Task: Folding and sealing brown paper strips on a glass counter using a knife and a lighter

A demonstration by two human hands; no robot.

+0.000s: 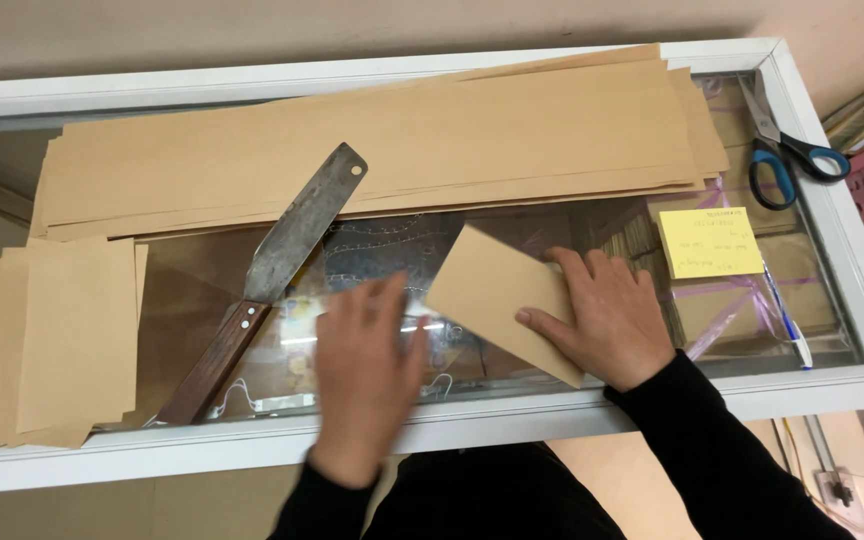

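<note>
— Nearest? Left hand (367,375) blurred, open, flat over glass counter top (192,290); right hand (607,320) spread, pressing folded brown paper piece (502,295) at centre.
— Farther? Wooden-handled blade (272,270) left of centre, cut paper stack (52,340) far left, long paper strips (382,150) behind, scissors (782,150) at right corner.

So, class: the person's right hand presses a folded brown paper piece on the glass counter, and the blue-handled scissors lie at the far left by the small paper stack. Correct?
Not quite. The right hand does press the folded brown paper piece, but the blue-handled scissors lie at the far right of the glass counter, as the head view shows.
</note>
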